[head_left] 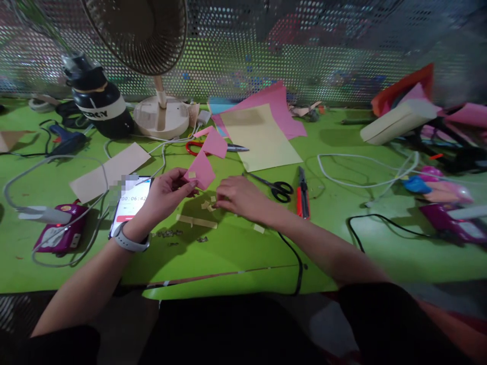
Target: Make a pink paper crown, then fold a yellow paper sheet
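My left hand point(173, 188) grips a piece of pink paper point(203, 171) between thumb and fingers, raised over the green table. On that paper lies a small yellow square point(192, 175). My right hand point(236, 195) is closed in a pinch at the table, right beside a little pile of yellow paper bits point(207, 205); whatever its fingertips hold is hidden. Below the pile is a pale yellow strip point(197, 221). Small metallic-looking pieces point(167, 233) are scattered nearer to me. Another yellow bit point(259, 229) lies under my right forearm.
Red-handled scissors point(195, 147), black scissors point(280, 190) and a red utility knife point(303, 195) lie around my hands. A lit phone point(131, 203) is by my left wrist. Yellow sheets point(262, 137), a fan point(161, 119), a dark jar point(102, 109) and cables stand or lie behind.
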Tool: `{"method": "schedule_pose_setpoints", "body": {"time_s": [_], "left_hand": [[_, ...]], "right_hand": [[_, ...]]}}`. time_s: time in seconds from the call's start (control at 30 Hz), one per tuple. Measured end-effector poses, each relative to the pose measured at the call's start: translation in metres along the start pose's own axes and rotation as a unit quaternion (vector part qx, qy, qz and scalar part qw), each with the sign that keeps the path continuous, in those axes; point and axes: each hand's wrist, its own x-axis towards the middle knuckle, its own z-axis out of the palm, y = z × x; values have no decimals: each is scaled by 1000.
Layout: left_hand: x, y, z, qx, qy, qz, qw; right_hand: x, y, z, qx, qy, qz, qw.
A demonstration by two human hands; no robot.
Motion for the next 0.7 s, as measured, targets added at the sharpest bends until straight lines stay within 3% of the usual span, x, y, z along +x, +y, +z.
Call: {"method": "schedule_pose_setpoints", "body": {"time_s": [0.2, 0.43, 0.57, 0.7], "left_hand": [[1, -2, -2, -10, -6, 4, 1000], [1, -6, -1, -21, -6, 4, 1000], [1, -7, 0, -16, -11, -2, 1000], [2, -8, 0, -19, -23, -5, 1000]], "right_hand": [[6, -11, 6, -20, -60, 15, 998], [7, -8, 13, 18, -62, 15, 998], [0, -11, 4, 106, -32, 35, 993], [-6, -9, -7, 262, 8, 77, 962]]}}
